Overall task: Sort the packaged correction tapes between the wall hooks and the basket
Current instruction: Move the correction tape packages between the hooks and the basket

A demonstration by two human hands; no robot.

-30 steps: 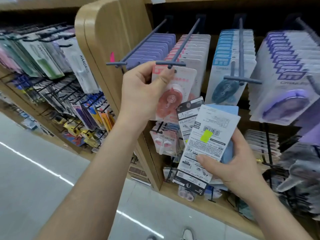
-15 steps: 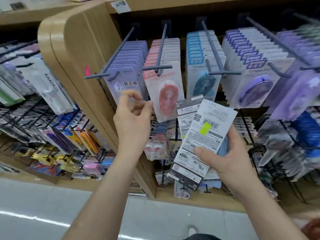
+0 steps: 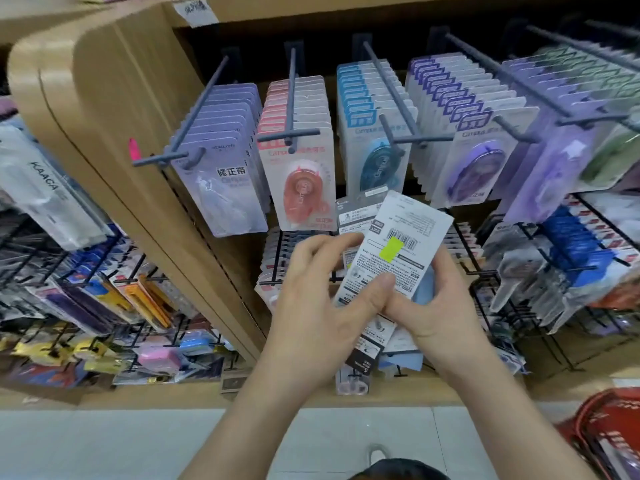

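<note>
Wooden shop shelving (image 3: pixel 114 109) fills the head view, with pale floor (image 3: pixel 104 445) along the bottom edge. Grey wall hooks (image 3: pixel 290 109) stick out from its back panel, each carrying a row of packaged correction tapes: lilac packs (image 3: pixel 221 174) nearest the shelving's rounded left end, then pink packs (image 3: pixel 301 181), blue packs (image 3: pixel 377 161) and purple packs (image 3: pixel 474 164) to the right. Black wire racks (image 3: pixel 502 299) with more goods sit below them.

In front of the lower racks, both hands hold a fanned stack of packs (image 3: pixel 401 251), its white back with barcode and yellow-green sticker facing the camera. The right hand (image 3: pixel 440 313) grips the stack from the right, thumb across the front. The left hand (image 3: pixel 311 306), somewhat blurred, curls its fingers onto the stack's left edge.

A red basket (image 3: pixel 595 420) shows at the bottom right corner, well apart from the hands.
</note>
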